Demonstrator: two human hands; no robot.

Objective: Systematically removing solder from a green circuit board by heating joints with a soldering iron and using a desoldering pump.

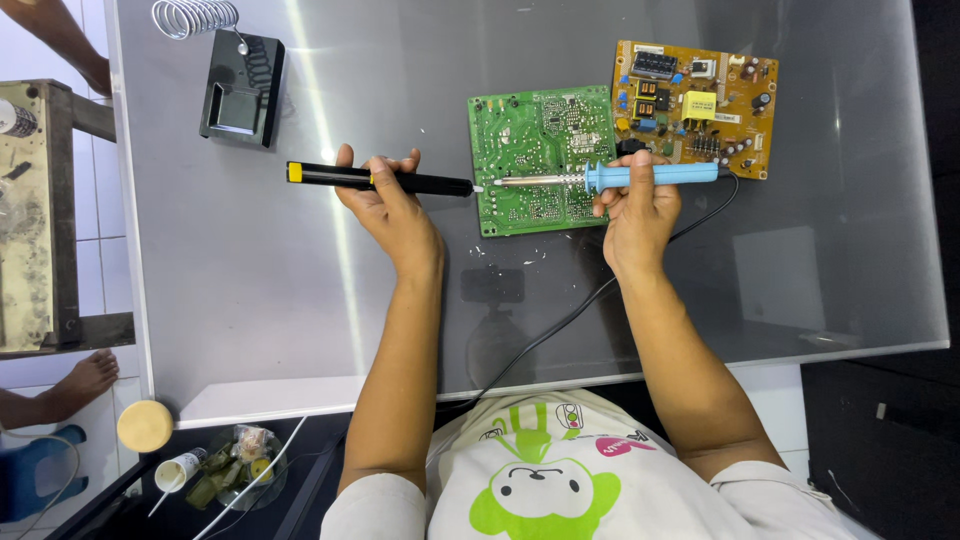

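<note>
1. Glass tabletop (250, 280), grey and reflective; the green circuit board (542, 158) lies flat near the middle, with the orange-brown circuit board (700, 100) just beside it on the far right, edges close or touching, cannot tell which
2. Black soldering stand (243, 90) with its wire coil holder (195, 17) sits at the far left of the tabletop, well apart from both hands
3. Below the near tabletop edge on the left: round yellow sponge-like disc (145, 425), small white cup (180, 470), clear bowl of odd bits (240, 465)
4. Another person's bare foot (85, 380) shows at the left, off the tabletop
5. Left hand (385, 195): fingers wrapped shut around the black desoldering pump (380, 179), gripped mid-body
6. Pump long axis runs left-right across the view; yellow band end points left, tip points right and sits at the left edge of the green board
7. Right hand (640, 205): fingers closed around the blue handle of the soldering iron (610, 177)
8. Iron long axis also left-right, metal tip pointing left over the green board; the tip almost meets the pump tip
9. Black cord (560, 325) runs from the iron's right end, loops behind the right hand, goes down off the near edge
10. Nothing lies between the two tips; right hand covers part of the green board's lower right corner
</note>
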